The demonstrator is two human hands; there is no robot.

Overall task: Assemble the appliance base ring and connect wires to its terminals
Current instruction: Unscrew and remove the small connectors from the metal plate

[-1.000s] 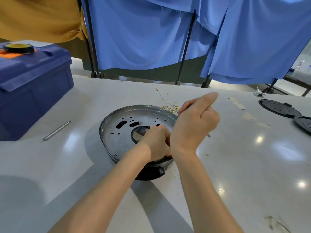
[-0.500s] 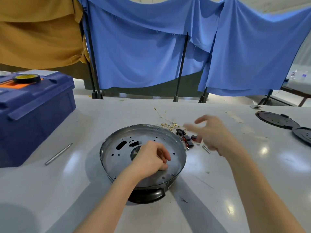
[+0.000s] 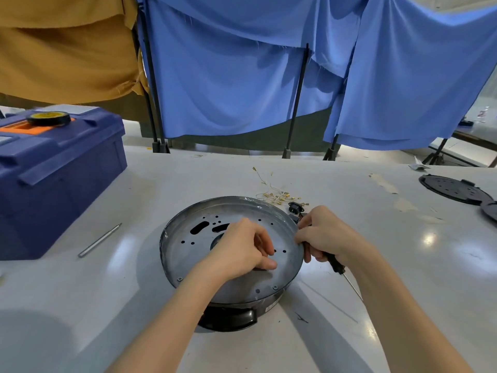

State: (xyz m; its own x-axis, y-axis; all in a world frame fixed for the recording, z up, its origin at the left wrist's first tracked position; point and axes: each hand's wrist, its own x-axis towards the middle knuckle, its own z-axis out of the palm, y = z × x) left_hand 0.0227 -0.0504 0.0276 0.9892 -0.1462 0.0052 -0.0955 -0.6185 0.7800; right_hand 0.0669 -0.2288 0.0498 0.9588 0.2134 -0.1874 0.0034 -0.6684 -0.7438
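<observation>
A round metal appliance base ring (image 3: 193, 243) with several holes lies in the middle of the table, a black handle at its near edge. My left hand (image 3: 242, 249) rests inside it with fingers curled, pressing on the plate; I cannot tell if it pinches anything. My right hand (image 3: 322, 232) is at the ring's right rim, closed on a black-handled screwdriver (image 3: 336, 265) whose shaft points toward me. Thin wires with gold terminals (image 3: 277, 196) and a black connector (image 3: 295, 207) lie just beyond the ring.
A blue toolbox (image 3: 53, 170) with a tape roll on top stands at the left. A metal rod (image 3: 99, 240) lies beside it. Two black round covers (image 3: 454, 188) sit at the far right. Blue and tan cloths hang behind the table.
My right hand left the ring, reached right to the small parts, and came back to the rim holding the screwdriver. My left hand stayed inside the ring. The camera tilted up.
</observation>
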